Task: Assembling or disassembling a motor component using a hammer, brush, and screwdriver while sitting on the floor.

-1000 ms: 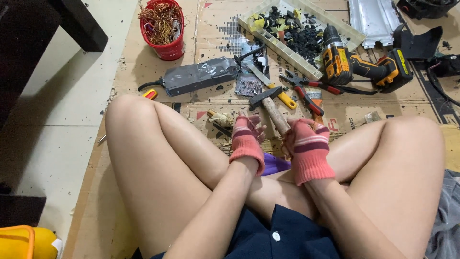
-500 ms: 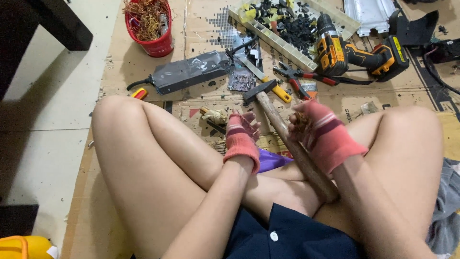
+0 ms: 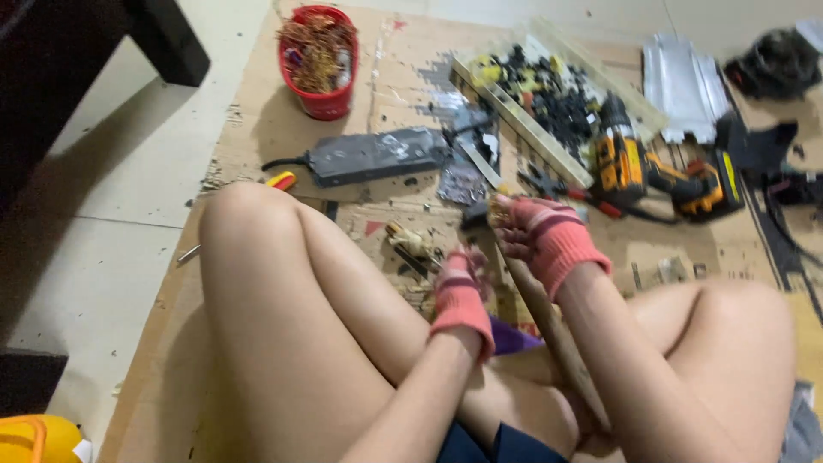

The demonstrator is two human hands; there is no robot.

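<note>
Head view, near to far: left hand (image 3: 460, 296) in pink glove, curled low over small parts — grip hidden, cannot tell. Right hand (image 3: 544, 240) closed round wooden hammer handle (image 3: 549, 330), hammer head (image 3: 477, 214) raised just above cardboard (image 3: 257, 146). Further out — gutted grey casing (image 3: 377, 154), red bucket (image 3: 319, 60) of wire, tray (image 3: 549, 86) of dark parts, drill (image 3: 660, 171). Stripping seemingly well under way, unfinished.

Pink fingerless gloves, bare legs, dark shorts (image 3: 493, 447)
</note>
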